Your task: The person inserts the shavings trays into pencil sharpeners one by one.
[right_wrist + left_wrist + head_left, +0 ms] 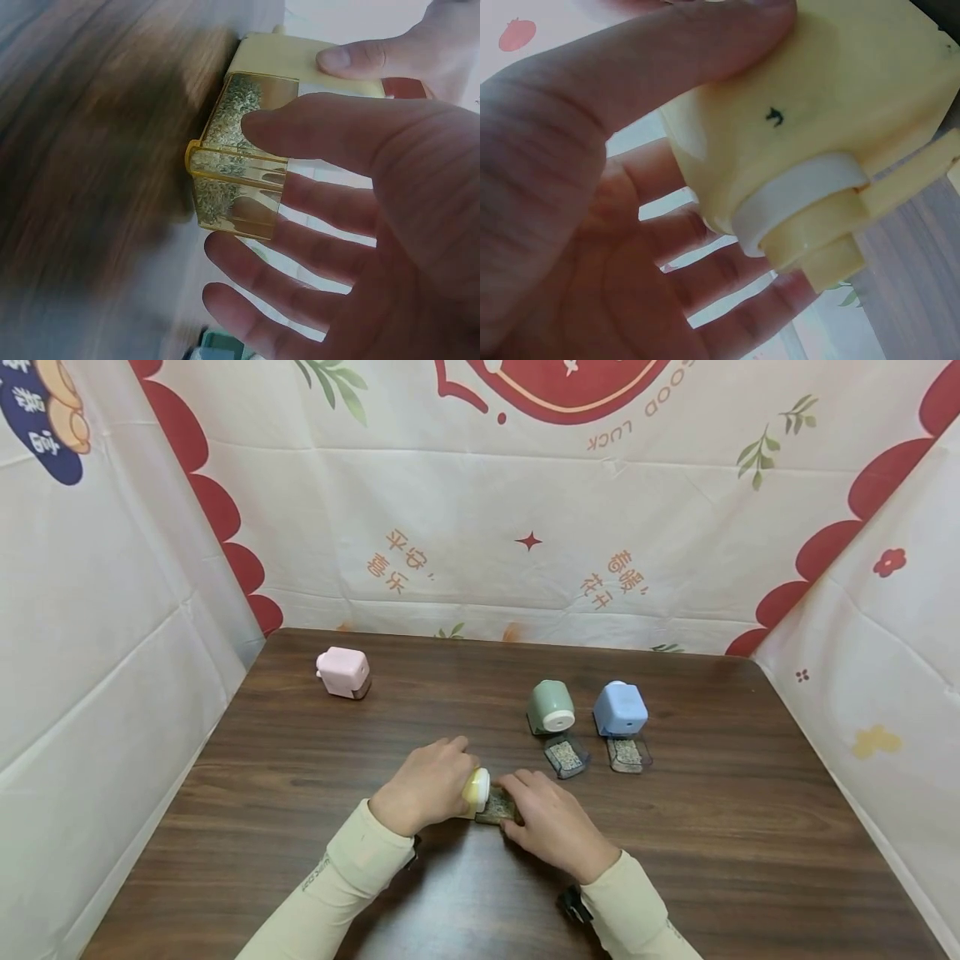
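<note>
My left hand grips a yellow hand-crank pencil sharpener, thumb across one face and fingers behind. Its white collar and yellow crank point towards the palm in the left wrist view. From the sharpener's other end a clear, amber-edged drawer sticks out, holding greyish shavings. My right hand pinches this drawer, its thumb on one wall and the fingers on the far side. In the head view both hands are low over the table, facing each other.
Behind the right hand stand a green sharpener and a blue sharpener. In front of them lie two clear shavings drawers, one by the green and one by the blue. A pink sharpener stands far left on the wooden table. Printed cloth encloses the table's back and sides.
</note>
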Motion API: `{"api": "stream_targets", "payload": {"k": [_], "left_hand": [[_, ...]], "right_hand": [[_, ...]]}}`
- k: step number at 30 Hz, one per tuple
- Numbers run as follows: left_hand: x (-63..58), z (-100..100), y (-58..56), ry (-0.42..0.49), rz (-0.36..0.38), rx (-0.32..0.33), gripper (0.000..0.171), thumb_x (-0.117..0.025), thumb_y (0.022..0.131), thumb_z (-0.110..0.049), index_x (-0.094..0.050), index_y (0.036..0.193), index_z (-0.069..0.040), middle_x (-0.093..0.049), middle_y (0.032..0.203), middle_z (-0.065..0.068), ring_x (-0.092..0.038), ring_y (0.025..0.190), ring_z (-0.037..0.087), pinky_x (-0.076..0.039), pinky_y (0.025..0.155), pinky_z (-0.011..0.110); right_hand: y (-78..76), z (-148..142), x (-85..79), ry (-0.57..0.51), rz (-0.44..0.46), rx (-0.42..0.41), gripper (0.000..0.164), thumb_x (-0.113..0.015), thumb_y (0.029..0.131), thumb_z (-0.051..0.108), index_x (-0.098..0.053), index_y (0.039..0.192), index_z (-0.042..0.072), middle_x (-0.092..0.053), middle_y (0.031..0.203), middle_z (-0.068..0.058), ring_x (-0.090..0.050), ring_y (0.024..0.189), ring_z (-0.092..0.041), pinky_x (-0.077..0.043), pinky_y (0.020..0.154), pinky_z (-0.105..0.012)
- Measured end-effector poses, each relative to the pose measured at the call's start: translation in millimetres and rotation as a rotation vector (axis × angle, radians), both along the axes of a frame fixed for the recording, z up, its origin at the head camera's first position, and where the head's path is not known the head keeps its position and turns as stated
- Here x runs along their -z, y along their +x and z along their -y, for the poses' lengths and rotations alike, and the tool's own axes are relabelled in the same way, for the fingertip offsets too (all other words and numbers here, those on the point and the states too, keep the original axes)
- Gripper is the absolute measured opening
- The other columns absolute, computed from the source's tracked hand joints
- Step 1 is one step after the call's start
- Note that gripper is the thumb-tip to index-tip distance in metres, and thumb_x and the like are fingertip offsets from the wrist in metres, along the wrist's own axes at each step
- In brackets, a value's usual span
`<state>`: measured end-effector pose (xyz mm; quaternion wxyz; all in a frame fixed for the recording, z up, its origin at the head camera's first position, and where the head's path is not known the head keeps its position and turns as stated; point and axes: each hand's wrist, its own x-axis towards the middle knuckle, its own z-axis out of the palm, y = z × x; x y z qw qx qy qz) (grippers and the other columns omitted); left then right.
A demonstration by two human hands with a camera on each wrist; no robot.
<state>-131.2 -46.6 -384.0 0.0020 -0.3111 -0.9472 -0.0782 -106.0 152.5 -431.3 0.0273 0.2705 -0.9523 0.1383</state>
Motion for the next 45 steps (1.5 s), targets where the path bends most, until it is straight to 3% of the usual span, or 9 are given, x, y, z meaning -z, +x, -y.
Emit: {"api": "stream_targets", "payload": {"k": [16, 33, 40, 45], "left_hand": [[-0.5, -1, 1.3, 0.005, 0.015, -0.004, 0.028, -0.083, 0.061, -0.021, -0.072, 0.087, -0.013, -0.059, 0.087, 0.004, -0.054, 0.073, 0.020, -0.055, 0.059, 0.038], [-0.2, 0, 1.7, 0.026, 0.020, -0.012, 0.029, -0.083, 0.061, -0.021, -0.073, 0.087, -0.013, -0.059, 0.086, 0.004, -0.054, 0.072, 0.021, -0.054, 0.059, 0.040], [-0.1, 0, 1.5, 0.009, 0.021, -0.015, 0.033, -0.083, 0.062, -0.024, -0.074, 0.091, -0.012, -0.060, 0.089, 0.005, -0.055, 0.074, 0.021, -0.055, 0.060, 0.040], [-0.3, -1, 1.6, 0.004, 0.025, -0.014, 0.036, -0.084, 0.061, -0.026, -0.074, 0.092, -0.012, -0.061, 0.091, 0.005, -0.055, 0.075, 0.021, -0.056, 0.062, 0.041]], "right_hand": [[-6.7, 11, 2.6, -0.079, 0.044, 0.008, 0.050, -0.077, 0.076, 0.021, -0.060, 0.121, 0.007, -0.067, 0.109, -0.006, -0.056, 0.091, -0.016, -0.055, 0.076, -0.039], [-11.3, 17, 11.1, -0.225, 0.081, -0.057, 0.058, -0.077, 0.076, 0.015, -0.054, 0.128, 0.006, -0.064, 0.119, -0.008, -0.057, 0.108, -0.021, -0.053, 0.092, -0.044], [-12.7, 5, -2.1, -0.211, 0.203, -0.051, 0.070, -0.078, 0.077, 0.022, -0.047, 0.139, 0.009, -0.060, 0.129, -0.008, -0.056, 0.112, -0.017, -0.053, 0.093, -0.043], [-16.2, -8, -13.0, -0.170, 0.213, -0.025, 0.066, -0.076, 0.080, 0.023, -0.049, 0.138, 0.007, -0.060, 0.128, -0.010, -0.057, 0.110, -0.020, -0.054, 0.090, -0.044]]}}
